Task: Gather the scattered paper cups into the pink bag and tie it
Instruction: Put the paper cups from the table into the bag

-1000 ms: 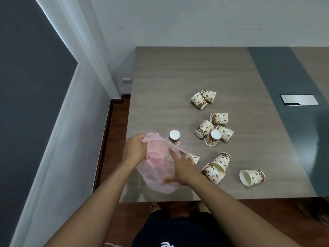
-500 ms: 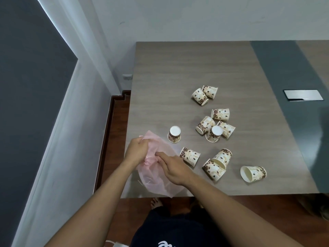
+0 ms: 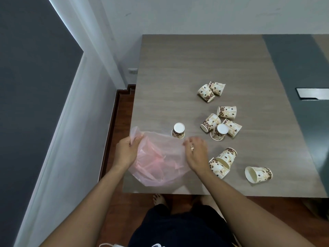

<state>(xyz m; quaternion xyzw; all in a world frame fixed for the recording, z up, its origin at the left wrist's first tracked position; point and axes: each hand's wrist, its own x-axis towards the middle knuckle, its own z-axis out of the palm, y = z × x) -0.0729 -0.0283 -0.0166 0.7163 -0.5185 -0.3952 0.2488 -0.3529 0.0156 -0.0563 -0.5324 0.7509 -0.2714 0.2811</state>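
A thin pink bag (image 3: 158, 161) lies spread at the table's near left corner. My left hand (image 3: 125, 151) grips its left rim, and my right hand (image 3: 195, 152) holds its right side, pulling the mouth wide. One cup that was by the bag is hidden behind my right hand. An upside-down paper cup (image 3: 178, 130) stands just behind the bag. Several coffee-bean-print cups lie scattered to the right: a pair (image 3: 211, 90) far back, a cluster (image 3: 220, 124) in the middle, two nested (image 3: 222, 162) beside my right wrist, and one on its side (image 3: 258, 174) near the front edge.
The wooden table (image 3: 187, 68) has a dark grey strip (image 3: 299, 77) on its right with a metal cable hatch (image 3: 313, 93). The table's left edge drops to a wooden floor beside a white wall. My bare feet show under the near edge.
Both hands have moved apart, stretching the bunched bag open. My right hand has shifted right and now covers the cup that lay beside the bag.
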